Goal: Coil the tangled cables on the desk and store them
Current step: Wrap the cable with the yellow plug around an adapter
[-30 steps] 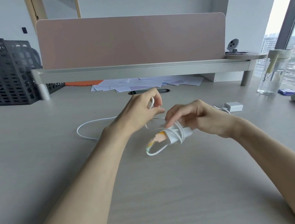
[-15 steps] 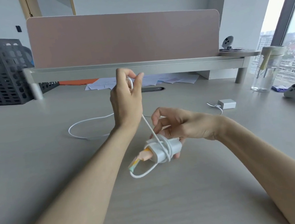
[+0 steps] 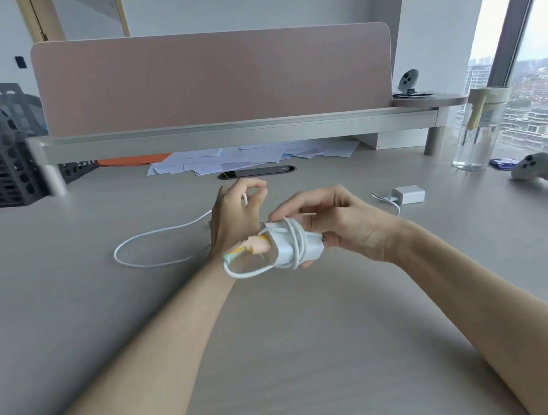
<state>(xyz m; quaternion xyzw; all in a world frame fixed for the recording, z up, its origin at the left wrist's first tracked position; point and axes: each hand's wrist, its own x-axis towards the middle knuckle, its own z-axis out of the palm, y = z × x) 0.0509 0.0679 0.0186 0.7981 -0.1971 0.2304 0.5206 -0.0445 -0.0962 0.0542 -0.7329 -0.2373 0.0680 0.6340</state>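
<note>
Seemingly, cable [image 3: 296, 239] around charger [image 3: 314, 250].

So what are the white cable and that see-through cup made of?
The white cable: likely rubbery plastic, smooth and matte; it bends in soft loops around the charger. The clear cup: glass or hard plastic, glossy; you can see straight through it.

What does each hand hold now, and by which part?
The right hand grips the white charger by its right end; the left hand pinches the loose stretch of the white cable wound round it.
</note>
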